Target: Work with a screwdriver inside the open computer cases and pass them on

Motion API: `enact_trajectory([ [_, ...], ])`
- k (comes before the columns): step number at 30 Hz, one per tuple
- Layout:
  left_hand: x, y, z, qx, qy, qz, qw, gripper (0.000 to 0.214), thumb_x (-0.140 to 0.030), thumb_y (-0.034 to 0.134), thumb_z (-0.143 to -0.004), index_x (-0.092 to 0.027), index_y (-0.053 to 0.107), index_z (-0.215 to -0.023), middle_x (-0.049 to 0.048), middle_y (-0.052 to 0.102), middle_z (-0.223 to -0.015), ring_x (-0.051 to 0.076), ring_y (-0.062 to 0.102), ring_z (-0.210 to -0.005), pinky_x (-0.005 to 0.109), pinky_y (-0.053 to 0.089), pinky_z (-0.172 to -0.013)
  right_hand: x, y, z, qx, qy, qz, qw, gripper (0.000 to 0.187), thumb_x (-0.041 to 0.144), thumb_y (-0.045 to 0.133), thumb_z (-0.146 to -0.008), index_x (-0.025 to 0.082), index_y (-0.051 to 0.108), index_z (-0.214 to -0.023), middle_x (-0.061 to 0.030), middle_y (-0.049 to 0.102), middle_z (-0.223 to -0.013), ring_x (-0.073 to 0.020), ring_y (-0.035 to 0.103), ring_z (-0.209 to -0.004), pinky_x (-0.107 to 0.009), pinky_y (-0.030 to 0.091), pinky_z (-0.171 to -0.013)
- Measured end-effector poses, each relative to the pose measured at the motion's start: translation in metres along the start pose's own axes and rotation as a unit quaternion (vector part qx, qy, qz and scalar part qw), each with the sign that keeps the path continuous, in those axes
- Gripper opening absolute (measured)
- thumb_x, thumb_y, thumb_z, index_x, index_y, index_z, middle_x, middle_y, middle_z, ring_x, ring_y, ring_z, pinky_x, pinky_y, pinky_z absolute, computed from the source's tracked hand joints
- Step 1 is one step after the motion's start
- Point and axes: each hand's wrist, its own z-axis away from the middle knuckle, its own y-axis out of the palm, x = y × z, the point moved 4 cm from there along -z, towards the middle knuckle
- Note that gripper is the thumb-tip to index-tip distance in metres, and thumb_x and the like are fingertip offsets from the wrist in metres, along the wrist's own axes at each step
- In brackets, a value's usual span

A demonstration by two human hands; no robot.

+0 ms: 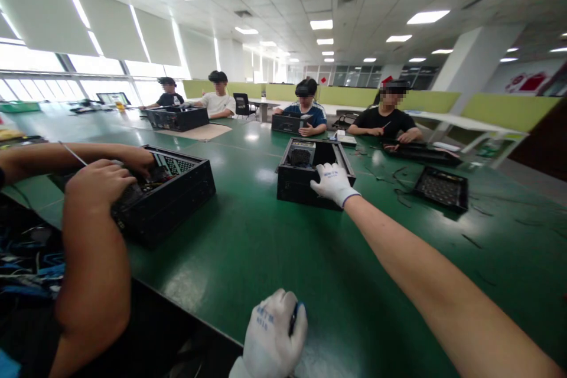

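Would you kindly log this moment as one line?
left hand: curled, contents unclear | right hand: on near rim of black case | co-worker's hand: at second case

A: Finishes?
B: Tabletop [248, 242] smooth, glossy, bright reflections.
A: Computer case [292, 184] under the right glove [335, 182]?
B: Looks like painted sheet metal, low sheen. Glove's matt cloth, left glove [270, 331] same.
A: Brown sheet [211, 132] at the back?
B: Cardboard by the look, matt. Partition [345, 96] matt; cloth or board, can't tell.

The right hand [333, 183] (gloved in white) lies splayed right of centre; the left hand [271, 331] curls at bottom centre.
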Motion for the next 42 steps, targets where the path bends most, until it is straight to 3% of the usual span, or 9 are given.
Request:
enact_trajectory([
  [7,0.005,0.001,0.0,0.04,0.003,0.019,0.999,0.017,-0.029,0.046,-0.101,-0.022,0.057,-0.091,0.0016,0.061,-0.077,0.017,0.063,-0.069,0.03,0.047,-0.067,0.01,-0.032,0.104,-0.03,-0.021,-0.004,0.999,0.054,0.058,0.045,-0.093,0.016,0.059,-0.124,-0.0166,0.063,-0.12,-0.0315,0.052,-0.109,-0.041,0.039,-0.089],
  [14,0.007,0.001,-0.002,0.055,0.013,0.022,0.998,0.02,-0.034,0.046,-0.102,-0.022,0.058,-0.092,0.0008,0.062,-0.079,0.018,0.064,-0.069,0.03,0.049,-0.067,0.009,-0.066,0.184,-0.047,-0.042,-0.02,0.998,0.049,0.056,0.046,-0.095,0.016,0.062,-0.118,-0.0141,0.067,-0.109,-0.0294,0.056,-0.103,-0.039,0.039,-0.085],
  [18,-0.001,-0.009,-0.001,0.048,0.006,0.035,0.998,0.021,-0.033,0.045,-0.102,-0.021,0.057,-0.09,0.0011,0.062,-0.078,0.017,0.063,-0.069,0.03,0.048,-0.067,0.008,-0.083,0.227,-0.059,-0.068,-0.039,0.995,0.046,0.054,0.047,-0.096,0.016,0.063,-0.115,-0.0126,0.067,-0.105,-0.0288,0.057,-0.1,-0.039,0.039,-0.083],
  [24,-0.036,-0.058,-0.007,0.052,0.011,0.074,0.996,0.02,-0.03,0.047,-0.1,-0.021,0.055,-0.085,0.0,0.057,-0.075,0.015,0.058,-0.067,0.029,0.043,-0.064,0.001,-0.105,0.286,-0.073,-0.109,-0.064,0.989,0.042,0.051,0.05,-0.096,0.014,0.066,-0.109,-0.0096,0.067,-0.092,-0.0273,0.059,-0.089,-0.039,0.039,-0.079],
  [28,-0.071,-0.103,-0.029,0.027,0.062,0.066,0.995,0.014,-0.028,0.051,-0.097,-0.021,0.057,-0.087,0.0004,0.057,-0.077,0.015,0.055,-0.068,0.03,0.04,-0.064,-0.002,-0.117,0.318,-0.077,-0.136,-0.094,0.983,0.037,0.05,0.051,-0.096,0.016,0.066,-0.098,-0.0071,0.065,-0.084,-0.0241,0.059,-0.081,-0.038,0.039,-0.075],
  [31,-0.098,-0.125,-0.047,0.022,0.109,0.032,0.993,0.015,-0.028,0.053,-0.096,-0.021,0.057,-0.084,0.0006,0.056,-0.076,0.016,0.054,-0.067,0.03,0.039,-0.063,-0.001,-0.126,0.341,-0.071,-0.151,-0.117,0.979,0.032,0.049,0.053,-0.095,0.019,0.064,-0.089,-0.0054,0.063,-0.079,-0.0224,0.057,-0.074,-0.037,0.039,-0.071],
  [36,-0.129,-0.122,-0.06,0.116,0.181,-0.049,0.975,0.022,-0.035,0.053,-0.097,-0.022,0.056,-0.079,0.0003,0.057,-0.075,0.016,0.055,-0.066,0.03,0.038,-0.06,0.0,-0.141,0.378,-0.075,-0.175,-0.161,0.968,0.021,0.043,0.06,-0.092,0.022,0.063,-0.092,-0.0045,0.064,-0.079,-0.0225,0.057,-0.072,-0.039,0.041,-0.069],
  [42,-0.142,-0.118,-0.041,0.198,0.223,-0.068,0.952,0.022,-0.035,0.053,-0.096,-0.024,0.055,-0.077,0.0011,0.059,-0.072,0.019,0.058,-0.063,0.033,0.04,-0.057,0.001,-0.158,0.408,-0.091,-0.189,-0.211,0.955,0.012,0.036,0.065,-0.087,0.026,0.064,-0.092,-0.0046,0.068,-0.079,-0.0213,0.06,-0.068,-0.038,0.048,-0.064],
])
